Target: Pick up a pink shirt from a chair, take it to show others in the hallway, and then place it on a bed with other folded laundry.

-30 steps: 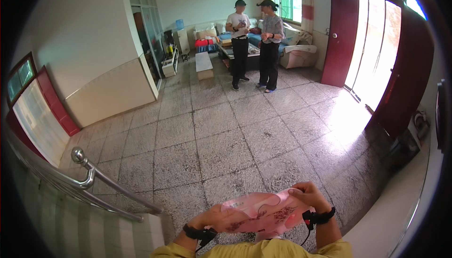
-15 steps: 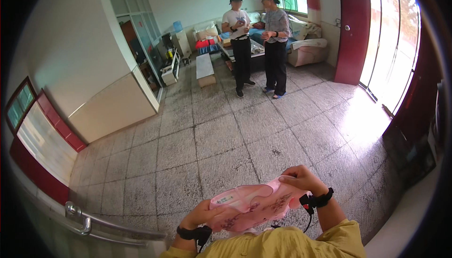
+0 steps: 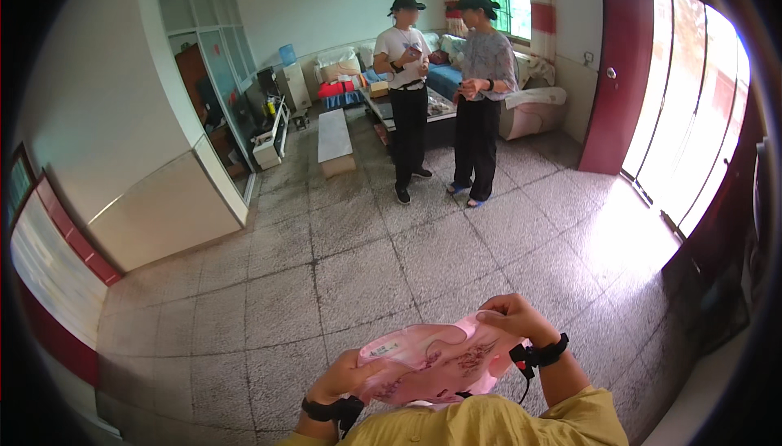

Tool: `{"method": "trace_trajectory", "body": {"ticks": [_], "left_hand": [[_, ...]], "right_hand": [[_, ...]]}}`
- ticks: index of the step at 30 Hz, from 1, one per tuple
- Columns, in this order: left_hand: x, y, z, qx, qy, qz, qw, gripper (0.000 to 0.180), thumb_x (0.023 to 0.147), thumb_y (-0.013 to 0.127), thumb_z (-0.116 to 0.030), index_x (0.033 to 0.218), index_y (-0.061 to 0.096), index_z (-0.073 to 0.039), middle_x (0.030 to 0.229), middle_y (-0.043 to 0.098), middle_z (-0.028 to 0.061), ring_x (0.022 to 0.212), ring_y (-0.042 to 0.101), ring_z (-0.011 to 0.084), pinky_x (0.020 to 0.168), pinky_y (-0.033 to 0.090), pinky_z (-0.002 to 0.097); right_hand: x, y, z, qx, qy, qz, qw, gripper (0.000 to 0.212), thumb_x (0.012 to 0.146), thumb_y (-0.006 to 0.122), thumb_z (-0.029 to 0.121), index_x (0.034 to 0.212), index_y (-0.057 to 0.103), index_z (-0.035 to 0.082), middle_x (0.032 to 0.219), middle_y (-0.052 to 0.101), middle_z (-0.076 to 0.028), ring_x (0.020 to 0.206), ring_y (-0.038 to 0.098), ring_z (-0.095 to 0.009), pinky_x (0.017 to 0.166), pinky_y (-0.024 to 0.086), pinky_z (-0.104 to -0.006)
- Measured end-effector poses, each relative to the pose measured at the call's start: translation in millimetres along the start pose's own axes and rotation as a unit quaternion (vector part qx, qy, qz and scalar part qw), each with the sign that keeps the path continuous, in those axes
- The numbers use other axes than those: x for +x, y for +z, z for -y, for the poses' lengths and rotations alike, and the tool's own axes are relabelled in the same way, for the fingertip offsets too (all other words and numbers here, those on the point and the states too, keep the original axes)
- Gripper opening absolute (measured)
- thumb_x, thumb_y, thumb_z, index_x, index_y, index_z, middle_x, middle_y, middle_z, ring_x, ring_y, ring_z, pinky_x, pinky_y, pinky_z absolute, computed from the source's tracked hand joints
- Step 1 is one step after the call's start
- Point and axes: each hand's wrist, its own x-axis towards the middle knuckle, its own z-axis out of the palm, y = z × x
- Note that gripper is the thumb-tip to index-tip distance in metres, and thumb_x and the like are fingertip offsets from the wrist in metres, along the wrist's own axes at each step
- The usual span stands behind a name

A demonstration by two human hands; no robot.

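Observation:
A pink sleeveless top with a darker flower print and a pale label inside its neckline is stretched between my hands, in front of my yellow shirt. My left hand is closed on one edge of it, thumb on top. At the opposite edge, slightly higher, my right hand pinches the fabric. The lower part of the top hangs in folds near my body. Black bands circle both wrists, and a small black and red device with a cable sits by the right one.
Two people in dark caps, one in a white shirt and one in a grey top, stand ahead on the tiled floor. Behind them are a low table, a sofa and a narrow bench. A dark red door stands at right.
The view has moved forward, so the two people look larger and lower. The metal handrail at lower left has left the picture. Both hands keep hold of the pink top.

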Motion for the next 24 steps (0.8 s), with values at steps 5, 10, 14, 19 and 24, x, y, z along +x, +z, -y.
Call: {"method": "trace_trajectory", "body": {"ticks": [5,10,14,19,24], "left_hand": [[101.2,-76.5,-51.7,0.031,0.039,-0.068,0.996,0.031,0.089,0.063,-0.025,0.106,0.064,0.001,0.088,0.068,0.0045,0.077,0.06,0.0098,0.071,0.049,0.0252],[187.6,-127.8,-127.6,0.076,0.038,-0.074,0.994,0.031,0.088,0.065,-0.025,0.104,0.064,0.0,0.088,0.068,0.0048,0.077,0.061,0.0093,0.07,0.05,0.0257],[246.4,-135.4,-164.7,0.039,0.094,-0.189,0.977,0.029,0.086,0.066,-0.024,0.102,0.064,0.001,0.087,0.067,0.0048,0.076,0.061,0.0081,0.067,0.05,0.0243],[270.1,-133.7,-194.8,0.084,0.136,-0.306,0.939,0.028,0.088,0.065,-0.023,0.1,0.063,0.002,0.086,0.066,0.0022,0.074,0.058,0.0068,0.065,0.049,0.0242],[262.8,-139.7,-186.6,0.212,0.186,-0.384,0.879,0.029,0.086,0.068,-0.024,0.098,0.063,0.002,0.087,0.067,0.0031,0.075,0.061,0.0091,0.067,0.049,0.0263]], "right_hand": [[139.2,-45.1,25.3,-0.073,0.002,0.014,0.997,0.027,0.085,0.068,0.027,0.091,0.068,0.0,0.069,0.062,0.0,0.059,0.052,-0.007,0.051,0.042,-0.0233],[263.6,-102.6,49.3,-0.122,-0.097,0.047,0.987,0.028,0.086,0.067,0.029,0.086,0.068,0.001,0.064,0.057,0.002,0.057,0.049,-0.006,0.048,0.039,-0.0237],[362.8,-154.0,67.1,-0.09,-0.161,0.075,0.98,0.026,0.087,0.067,0.027,0.084,0.068,0.002,0.065,0.057,0.003,0.058,0.048,-0.004,0.049,0.038,-0.023],[412.8,-176.0,90.5,-0.062,-0.182,0.081,0.978,0.027,0.089,0.065,0.028,0.088,0.068,0.001,0.068,0.059,0.003,0.061,0.051,-0.002,0.053,0.043,-0.0204],[455.4,-167.3,99.5,-0.06,-0.255,0.166,0.951,0.028,0.091,0.061,0.028,0.09,0.065,0.0,0.074,0.06,0.005,0.066,0.052,0.0,0.058,0.043,-0.0173]]}}
